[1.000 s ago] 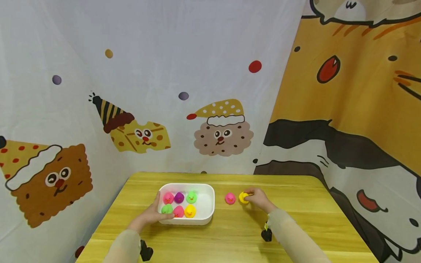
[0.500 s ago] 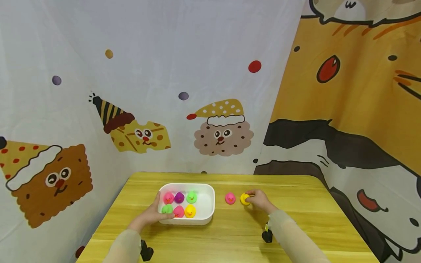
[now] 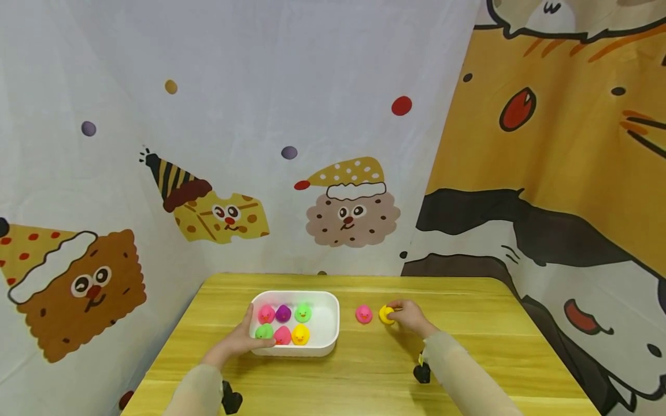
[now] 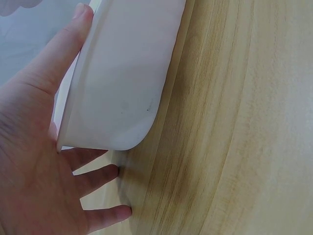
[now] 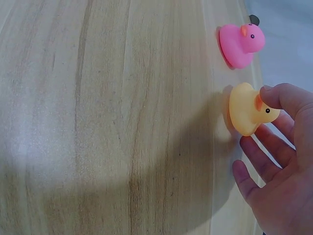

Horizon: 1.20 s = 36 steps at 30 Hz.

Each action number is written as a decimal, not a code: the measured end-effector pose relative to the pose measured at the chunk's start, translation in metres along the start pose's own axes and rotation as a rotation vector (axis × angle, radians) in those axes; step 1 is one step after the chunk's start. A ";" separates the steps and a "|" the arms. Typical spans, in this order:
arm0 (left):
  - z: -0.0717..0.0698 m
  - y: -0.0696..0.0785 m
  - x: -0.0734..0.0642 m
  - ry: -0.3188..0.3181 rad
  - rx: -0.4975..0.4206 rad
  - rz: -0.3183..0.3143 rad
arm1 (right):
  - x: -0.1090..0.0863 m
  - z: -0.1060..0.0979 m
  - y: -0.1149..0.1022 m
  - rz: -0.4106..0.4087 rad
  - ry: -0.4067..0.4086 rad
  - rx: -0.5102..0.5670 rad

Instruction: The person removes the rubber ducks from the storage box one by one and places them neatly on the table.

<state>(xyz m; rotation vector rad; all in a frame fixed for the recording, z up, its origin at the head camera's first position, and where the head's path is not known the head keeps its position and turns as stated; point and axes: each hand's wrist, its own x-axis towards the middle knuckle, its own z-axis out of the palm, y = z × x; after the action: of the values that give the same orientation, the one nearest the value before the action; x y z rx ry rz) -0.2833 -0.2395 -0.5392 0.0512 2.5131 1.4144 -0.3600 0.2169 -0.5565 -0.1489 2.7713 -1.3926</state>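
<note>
In front of us, the right hand (image 5: 283, 171) has its grip closed on the yellow duck (image 5: 241, 110), with the thumb tip at the head, just beside the beak, and the other fingers coming from the opposite side. This duck is at the right of the pink duck (image 5: 237, 45), near to it but apart; whether its base touches the bench (image 3: 364, 375) or is slightly raised, we cannot tell.

We judge the yellow duck to be light and soft, probably hollow rubber, so a small pressure should be sufficient, and a fall would hardly harm it. The round head looks smooth and offers little surface, therefore we would rather hold it around the wide body, or at the neck, where the narrowing can stop the fingers from slipping.

The left hand (image 3: 236, 341) grips the white tub (image 3: 329, 323) at its near left corner, the thumb along the rim and the fingers at the end wall. The tub seems to us thin, rather stiff plastic; the corner appears a firm place for holding. Six small toys (image 3: 303, 313) lie inside it.
</note>
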 end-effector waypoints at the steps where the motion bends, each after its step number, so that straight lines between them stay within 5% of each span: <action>1: 0.000 -0.001 0.000 0.000 0.000 0.001 | 0.000 0.000 0.000 -0.002 0.001 0.004; 22: 0.001 -0.004 0.002 -0.001 0.003 0.012 | 0.003 0.003 -0.005 0.004 0.000 0.015; 36: 0.002 0.003 -0.005 0.007 0.011 0.008 | 0.006 0.038 -0.079 -0.080 -0.010 0.062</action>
<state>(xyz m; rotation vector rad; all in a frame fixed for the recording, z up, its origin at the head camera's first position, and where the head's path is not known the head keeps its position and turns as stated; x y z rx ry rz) -0.2786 -0.2372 -0.5362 0.0592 2.5294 1.4057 -0.3579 0.1393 -0.5159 -0.2670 2.7395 -1.4888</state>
